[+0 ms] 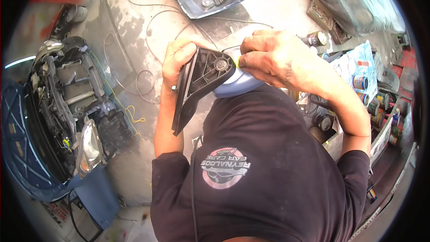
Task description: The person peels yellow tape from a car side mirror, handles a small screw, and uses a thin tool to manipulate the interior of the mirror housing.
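Side mirror (208,75): it was held up between the two hands, in front of the chest and above the floor, its black bracket (190,90) tilted and its ribbed face turned toward the wearer.
Left hand (174,65): its fingers were clasped around the bracket's far edge, the thumb along the top.
Right hand (277,58): its fingers were bent and bunched at the pale blue housing (237,87), with a spot of yellow-green (237,62) beside the tips; I couldn't tell whether they were pinching it.
Shirt (273,152): dark, with a round print on the chest, close behind the mirror.
Floor (268,6): a bumper (197,11) lay well beyond the hands, and a thin hose (152,69) looped across the concrete.
Over to the left: a stripped car front (65,87) stood near a clear headlight (91,141), with a yellow cord (129,113) trailing alongside.
Over to the right: cans (360,82) crowded together past the right forearm, near a crumpled light-blue sheet (351,65).
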Available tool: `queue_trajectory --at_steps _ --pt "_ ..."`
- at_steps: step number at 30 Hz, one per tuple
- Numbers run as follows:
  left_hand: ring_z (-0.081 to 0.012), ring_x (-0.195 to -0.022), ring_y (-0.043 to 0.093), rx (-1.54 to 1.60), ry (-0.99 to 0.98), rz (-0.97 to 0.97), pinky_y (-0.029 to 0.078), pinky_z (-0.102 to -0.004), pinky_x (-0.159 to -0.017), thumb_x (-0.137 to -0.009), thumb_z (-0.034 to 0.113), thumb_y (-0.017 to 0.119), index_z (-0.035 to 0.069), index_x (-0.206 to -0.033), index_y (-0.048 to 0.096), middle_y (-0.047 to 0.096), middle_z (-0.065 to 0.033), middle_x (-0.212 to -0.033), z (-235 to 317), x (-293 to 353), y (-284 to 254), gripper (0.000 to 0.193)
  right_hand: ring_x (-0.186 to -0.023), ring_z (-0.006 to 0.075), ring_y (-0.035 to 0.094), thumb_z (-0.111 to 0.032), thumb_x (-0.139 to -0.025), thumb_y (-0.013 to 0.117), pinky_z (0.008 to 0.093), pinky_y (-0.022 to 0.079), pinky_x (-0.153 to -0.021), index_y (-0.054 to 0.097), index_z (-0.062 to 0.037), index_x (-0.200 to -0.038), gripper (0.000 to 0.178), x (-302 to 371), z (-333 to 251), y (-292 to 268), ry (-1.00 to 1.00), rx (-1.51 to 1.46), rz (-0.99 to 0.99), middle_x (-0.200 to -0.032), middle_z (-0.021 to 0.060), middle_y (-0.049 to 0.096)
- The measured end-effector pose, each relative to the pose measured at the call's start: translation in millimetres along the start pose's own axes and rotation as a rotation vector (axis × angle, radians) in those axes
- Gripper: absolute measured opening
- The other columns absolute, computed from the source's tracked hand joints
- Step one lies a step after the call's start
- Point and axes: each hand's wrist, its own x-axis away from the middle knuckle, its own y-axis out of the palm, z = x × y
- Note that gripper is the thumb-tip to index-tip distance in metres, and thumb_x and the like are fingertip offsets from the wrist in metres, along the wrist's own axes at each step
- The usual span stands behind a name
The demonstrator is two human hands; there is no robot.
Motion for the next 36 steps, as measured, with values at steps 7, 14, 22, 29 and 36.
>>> queue_trajectory --at_steps 7,14,22,29,36 --pt "-0.0159 -0.076 0.071 0.06 -0.016 -0.037 0.056 -0.0269 -0.074 -0.096 0.026 0.057 -0.009 -0.102 0.069 0.075 -0.0157 -0.089 1 -2 1 0.038 -0.08 0.0291 0.062 -0.009 -0.083 0.069 0.0412 0.053 -0.069 0.063 -0.0011 -0.087 0.01 -6 -2 2 -0.009 0.103 -0.066 -0.083 0.0096 0.056" --pt "-0.0147 -0.075 0.071 0.114 -0.036 -0.076 0.056 -0.0259 -0.073 -0.097 0.024 0.057 -0.009 -0.103 0.068 0.075 -0.0153 -0.089 -3 -4 -2 0.036 -0.075 0.0294 0.06 -0.007 -0.08 0.068 0.0413 0.051 -0.065 0.06 -0.0003 -0.082 0.011 -7 1 8 -0.076 0.075 -0.004 -0.079 0.0098 0.054" --pt "-0.0142 -0.074 0.07 0.15 -0.06 -0.038 0.056 -0.0255 -0.072 -0.097 0.025 0.057 -0.008 -0.101 0.069 0.075 -0.0148 -0.088 -8 -3 -2 0.036 -0.072 0.0302 0.058 -0.007 -0.076 0.071 0.0412 0.051 -0.065 0.051 -0.0025 -0.076 0.02 -6 2 18 -0.089 0.09 0.055 -0.076 0.0096 0.05" --pt "-0.0141 -0.071 0.07 0.134 -0.099 -0.043 0.055 -0.0249 -0.069 -0.094 0.028 0.059 -0.008 -0.098 0.07 0.074 -0.0143 -0.085 -12 -5 -1 0.038 -0.08 0.0328 0.063 -0.007 -0.082 0.071 0.0421 0.051 -0.072 0.063 0.0009 -0.09 0.014 -2 7 8 0.115 -0.169 -0.123 -0.084 0.012 0.058" --pt "-0.0137 -0.071 0.069 0.135 -0.123 -0.063 0.055 -0.025 -0.068 -0.094 0.029 0.059 -0.008 -0.1 0.069 0.074 -0.014 -0.085 -18 -6 -2 0.039 -0.083 0.0341 0.063 -0.005 -0.083 0.072 0.0431 0.051 -0.075 0.064 0.0008 -0.094 0.014 2 5 14 0.117 -0.165 -0.108 -0.085 0.013 0.059"
